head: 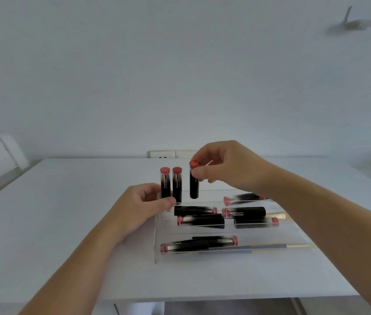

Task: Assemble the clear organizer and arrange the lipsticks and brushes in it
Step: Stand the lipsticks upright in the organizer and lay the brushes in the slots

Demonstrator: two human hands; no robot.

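Centrally, the clear organizer point(157, 233) sits on the white table point(66, 223). The right hand point(223, 160) pinches an upright lipstick point(194, 185) over its back row; the left hand point(143, 201) grips its left corner beside two standing lipsticks point(170, 185).

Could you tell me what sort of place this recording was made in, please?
Probably a room in a home or small studio: a plain white table against a bare white wall, with a wall socket plate just above the tabletop and what looks like a white chair at the left.
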